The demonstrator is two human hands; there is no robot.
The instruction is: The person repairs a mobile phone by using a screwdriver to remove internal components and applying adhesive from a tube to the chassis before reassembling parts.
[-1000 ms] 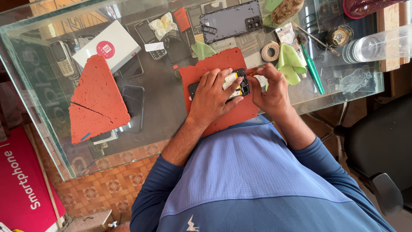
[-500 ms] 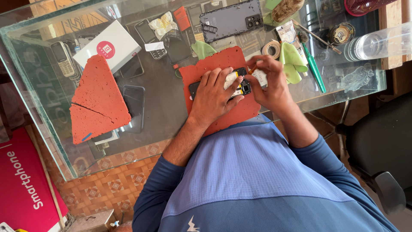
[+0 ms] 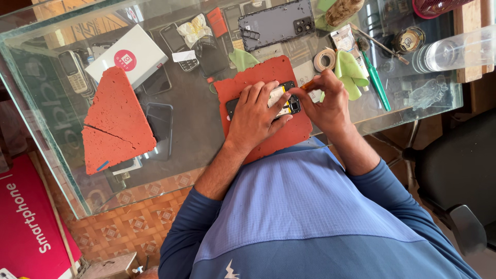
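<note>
White box (image 3: pixel 125 58); grey phone back cover (image 3: pixel 276 23); tape roll (image 3: pixel 325 59).

Single head cam, so no second view and no overlap. It looked steeply down from above the wearer's chest, facing 12 o'clock across the glass table (image 3: pixel 62 170). Blue-shirted torso filled 6 o'clock; both hands sat near centre, close range. Table edge ran toward 9 o'clock, the black chair (image 3: pixel 454 181) sat at 4 o'clock.

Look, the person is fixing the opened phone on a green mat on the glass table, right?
Not quite: the mat is orange-red, not green. The head view shows both hands, left and right, on the opened phone, which lies on that mat on the glass table. The green things are cloths beside it.
</note>
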